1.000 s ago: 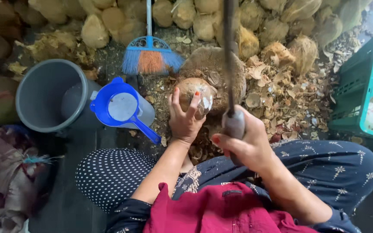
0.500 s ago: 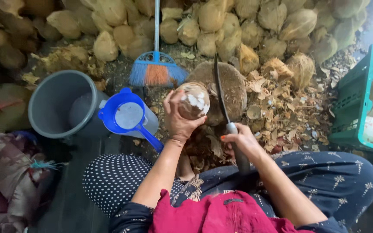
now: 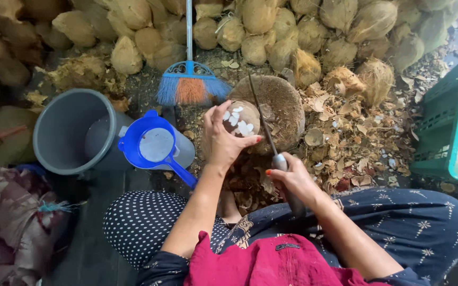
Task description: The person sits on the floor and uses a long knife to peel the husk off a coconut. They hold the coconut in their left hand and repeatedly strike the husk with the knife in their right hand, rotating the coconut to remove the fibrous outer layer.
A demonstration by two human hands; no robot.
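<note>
My left hand (image 3: 223,140) is closed around a partly peeled coconut (image 3: 240,119), fingers wrapped over its near side, and I keep it pressed on the round wooden block (image 3: 282,106) in front of my knees. The brown skin is already cut off in some places, so white patches show on top. My right hand (image 3: 288,177) is closed tight on the handle of a long knife (image 3: 263,119); the blade goes up just beside the coconut, on its right side, close to my left fingertips.

To do this well, I think I must turn the coconut a little after each cut, so the blade always meets brown skin and not the white flesh. The cuts should be thin and go away from my left hand. The thumb must stay behind the edge, because here the blade passes very near to it. A firm seat on the block helps against slipping.

A blue jug (image 3: 155,145) and a grey bucket (image 3: 72,132) stand at my left, a broom (image 3: 189,85) lies behind, and a green crate (image 3: 443,127) with peeled coconuts is at my right
</note>
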